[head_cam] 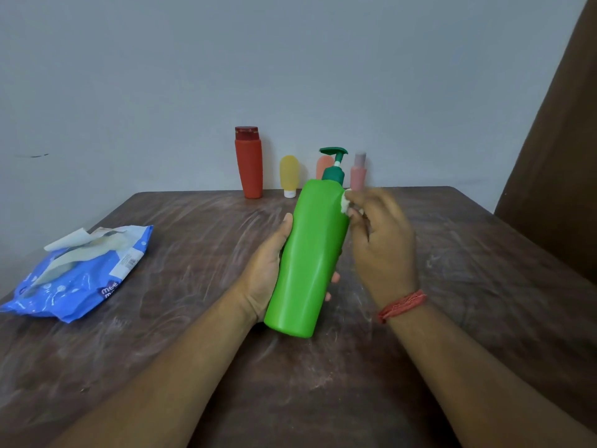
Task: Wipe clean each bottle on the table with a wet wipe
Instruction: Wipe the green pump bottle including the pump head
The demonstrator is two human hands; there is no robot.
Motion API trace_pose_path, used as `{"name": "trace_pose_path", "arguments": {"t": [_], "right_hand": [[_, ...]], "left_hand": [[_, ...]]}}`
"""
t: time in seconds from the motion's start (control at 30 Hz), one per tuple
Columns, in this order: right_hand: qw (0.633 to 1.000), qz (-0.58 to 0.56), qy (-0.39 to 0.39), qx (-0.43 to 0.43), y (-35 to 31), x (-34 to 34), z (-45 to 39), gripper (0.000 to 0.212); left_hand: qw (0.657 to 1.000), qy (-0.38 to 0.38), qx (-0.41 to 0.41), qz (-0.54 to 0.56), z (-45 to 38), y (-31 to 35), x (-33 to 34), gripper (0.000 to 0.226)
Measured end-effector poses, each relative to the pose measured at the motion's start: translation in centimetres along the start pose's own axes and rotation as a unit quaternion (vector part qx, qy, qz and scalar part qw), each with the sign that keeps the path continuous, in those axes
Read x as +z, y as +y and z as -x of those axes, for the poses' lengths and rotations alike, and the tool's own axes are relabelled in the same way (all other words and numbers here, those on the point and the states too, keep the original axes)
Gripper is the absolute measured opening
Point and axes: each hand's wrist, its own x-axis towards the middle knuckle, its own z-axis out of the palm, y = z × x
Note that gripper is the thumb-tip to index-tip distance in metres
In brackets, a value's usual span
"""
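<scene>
While the left hand (265,273) grips it, glossy green pump bottle (307,253) tilted, right hand (381,240) pinching white wipe (345,205) against its shoulder

Two bare forearms came into the head view from the lower edge, with no sleeve showing on either one up to where the picture cut them off. The left hand (263,273) wore no ring, watch or band that could be seen. The right hand (382,244) was likewise bare of rings on the fingers that showed. Around the right wrist sat a bracelet of red-orange thread (401,306), wound in several thin strands bunched together into a loose, slightly frayed band that ran slantwise across the wrist. No other clothing or ornament appeared on either arm.
</scene>
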Motion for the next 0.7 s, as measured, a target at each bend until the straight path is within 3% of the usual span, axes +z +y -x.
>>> {"name": "trace_pose_path", "arguments": {"t": [0.1,0.27,0.43,0.6,0.7], "right_hand": [[0.997,0.038,-0.042,-0.06,-0.1,0.0,0.4,0.019],[1.0,0.02,0.021,-0.011,0.1,-0.3,-0.6,0.019],[0.993,0.018,-0.076,-0.084,-0.5,0.0,1.0,0.017],[0.999,-0.031,0.023,0.02,-0.5,0.1,-0.2,0.018],[0.998,-0.053,-0.018,0.035,-1.0,0.1,1.0,0.013]], "left_hand": [[1.0,0.007,0.004,-0.002,0.3,0.4,0.3,0.072],[0.999,0.006,0.006,-0.034,0.4,0.4,0.6,0.076],[1.0,0.025,0.012,0.001,0.4,0.6,0.4,0.071],[1.0,-0.008,-0.021,-0.007,0.4,0.5,0.6,0.073],[1.0,0.004,-0.02,0.011,0.4,0.5,0.1,0.073]]}}
